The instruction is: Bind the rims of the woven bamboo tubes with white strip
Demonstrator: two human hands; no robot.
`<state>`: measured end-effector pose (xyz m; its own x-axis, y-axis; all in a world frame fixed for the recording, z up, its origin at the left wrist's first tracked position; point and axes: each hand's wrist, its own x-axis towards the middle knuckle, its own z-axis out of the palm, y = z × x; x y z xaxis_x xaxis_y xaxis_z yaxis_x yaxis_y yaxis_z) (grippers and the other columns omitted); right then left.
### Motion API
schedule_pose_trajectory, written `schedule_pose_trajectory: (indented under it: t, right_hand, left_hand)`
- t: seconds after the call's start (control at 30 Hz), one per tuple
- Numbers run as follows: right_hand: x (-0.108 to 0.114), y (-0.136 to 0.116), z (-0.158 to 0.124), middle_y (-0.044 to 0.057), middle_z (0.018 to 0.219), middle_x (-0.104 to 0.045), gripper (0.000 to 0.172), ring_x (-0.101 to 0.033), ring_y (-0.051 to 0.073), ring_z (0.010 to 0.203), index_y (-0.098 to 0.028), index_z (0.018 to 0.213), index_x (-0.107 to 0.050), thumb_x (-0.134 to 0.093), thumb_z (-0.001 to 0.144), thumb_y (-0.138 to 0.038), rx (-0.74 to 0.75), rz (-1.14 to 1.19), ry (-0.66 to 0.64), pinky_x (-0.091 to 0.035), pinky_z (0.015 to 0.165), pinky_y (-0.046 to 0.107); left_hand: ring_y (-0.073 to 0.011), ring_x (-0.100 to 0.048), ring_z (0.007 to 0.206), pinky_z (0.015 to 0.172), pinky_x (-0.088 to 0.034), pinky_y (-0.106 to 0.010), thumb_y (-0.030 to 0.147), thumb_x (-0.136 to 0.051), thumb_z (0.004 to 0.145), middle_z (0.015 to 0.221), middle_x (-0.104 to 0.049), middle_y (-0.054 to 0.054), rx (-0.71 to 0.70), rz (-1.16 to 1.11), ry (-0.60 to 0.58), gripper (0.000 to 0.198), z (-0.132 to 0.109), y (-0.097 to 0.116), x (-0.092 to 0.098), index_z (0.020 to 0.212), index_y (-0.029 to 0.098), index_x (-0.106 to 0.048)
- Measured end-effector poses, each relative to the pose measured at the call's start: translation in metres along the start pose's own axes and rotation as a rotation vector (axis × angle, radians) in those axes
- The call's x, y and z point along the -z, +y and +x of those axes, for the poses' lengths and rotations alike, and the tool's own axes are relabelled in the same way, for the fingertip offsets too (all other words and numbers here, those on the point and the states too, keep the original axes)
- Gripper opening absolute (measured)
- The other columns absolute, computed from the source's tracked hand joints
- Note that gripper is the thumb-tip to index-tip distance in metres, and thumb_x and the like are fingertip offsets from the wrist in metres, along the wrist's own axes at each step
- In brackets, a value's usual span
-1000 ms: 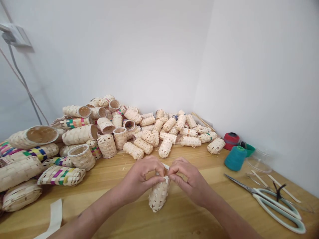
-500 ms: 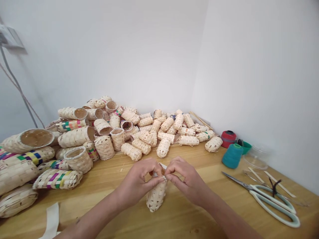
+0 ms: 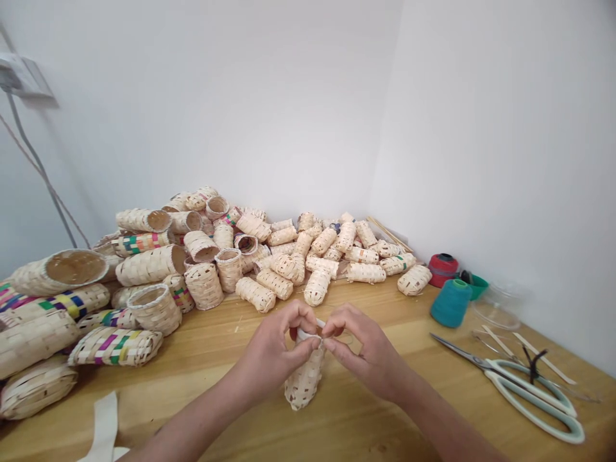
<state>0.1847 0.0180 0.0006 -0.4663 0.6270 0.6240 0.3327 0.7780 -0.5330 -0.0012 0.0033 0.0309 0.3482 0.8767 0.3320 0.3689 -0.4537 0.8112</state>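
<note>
A small pale woven basket [image 3: 303,384] stands upright on the wooden table [image 3: 366,417], just in front of me. My left hand [image 3: 274,353] wraps round its upper part, thumb and fingers pinched at the rim. My right hand [image 3: 360,346] pinches the same rim from the right, where a thin white strip [image 3: 308,333] runs along the opening. Both hands' fingertips nearly touch above the basket's mouth.
A big heap of small woven baskets [image 3: 269,256] fills the back of the table, with larger coloured ones [image 3: 115,346] at the left. Teal [image 3: 451,303] and red thread spools [image 3: 443,269], scissors [image 3: 524,385] and thin sticks lie at the right. A white strip [image 3: 103,427] lies front left.
Both hands stay on the basket's rim; the fingers have shifted a little and the rim strip shows more. The camera view has drifted slightly.
</note>
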Motion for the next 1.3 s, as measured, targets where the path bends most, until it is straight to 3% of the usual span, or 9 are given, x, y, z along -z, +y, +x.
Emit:
schedule_pose_trajectory:
  t: [0.2,0.4,0.7,0.97,1.13,1.3]
  right_hand:
    - [-0.001,0.0,0.002,0.002,0.081,-0.06,0.007,-0.052,0.016,0.08,-0.02,0.091,-0.059,-0.055,0.089,-0.025,0.037,-0.014,0.018,-0.041,0.071,0.029]
    - [-0.002,-0.001,0.003,0.001,0.071,-0.058,0.017,-0.049,0.016,0.072,-0.019,0.078,-0.058,-0.049,0.092,-0.023,0.054,0.005,0.01,-0.039,0.069,0.03]
    - [-0.001,-0.005,0.004,-0.001,0.07,-0.054,0.015,-0.048,0.014,0.073,-0.019,0.073,-0.052,-0.05,0.088,-0.018,-0.007,-0.004,-0.006,-0.036,0.067,0.027]
    - [-0.003,-0.003,0.003,-0.001,0.068,-0.053,0.015,-0.047,0.014,0.071,-0.019,0.072,-0.053,-0.05,0.085,-0.013,0.018,0.021,0.024,-0.037,0.065,0.027]
    - [0.001,-0.003,0.003,0.0,0.075,-0.057,0.009,-0.05,0.014,0.074,-0.019,0.082,-0.058,-0.051,0.087,-0.015,0.022,-0.008,0.049,-0.039,0.067,0.027]
    - [0.009,-0.007,0.006,0.003,0.084,-0.063,0.01,-0.054,0.016,0.083,-0.019,0.085,-0.06,-0.051,0.089,-0.014,0.183,-0.045,0.039,-0.041,0.078,0.033]
  left_hand:
    - [-0.0124,-0.052,0.072,0.067,-0.04,-0.024,0.014,-0.056,0.078,0.077,-0.058,0.002,-0.002,0.001,-0.014,0.007,0.0,-0.001,0.001,0.083,0.018,-0.052]
    - [-0.0119,-0.05,0.069,0.065,-0.039,-0.023,0.013,-0.055,0.078,0.074,-0.057,0.002,-0.04,0.1,-0.023,0.005,-0.002,0.001,0.0,0.079,0.018,-0.054]
    - [-0.0122,-0.052,0.066,0.063,-0.039,-0.023,0.015,-0.057,0.077,0.071,-0.059,0.002,-0.07,0.203,-0.011,0.004,-0.003,-0.002,-0.003,0.075,0.017,-0.055]
    - [-0.0117,-0.054,0.066,0.063,-0.038,-0.022,0.014,-0.057,0.081,0.069,-0.061,0.001,-0.25,0.288,-0.025,0.009,-0.003,-0.011,0.0,0.073,0.017,-0.061]
    - [-0.012,-0.056,0.068,0.065,-0.04,-0.022,0.016,-0.058,0.083,0.071,-0.064,0.0,-0.3,0.3,-0.041,0.009,-0.005,-0.01,0.003,0.076,0.017,-0.063]
    - [-0.012,-0.056,0.068,0.064,-0.039,-0.022,0.016,-0.057,0.084,0.071,-0.063,0.0,-0.327,0.343,-0.058,0.011,-0.003,-0.008,0.006,0.075,0.017,-0.063]
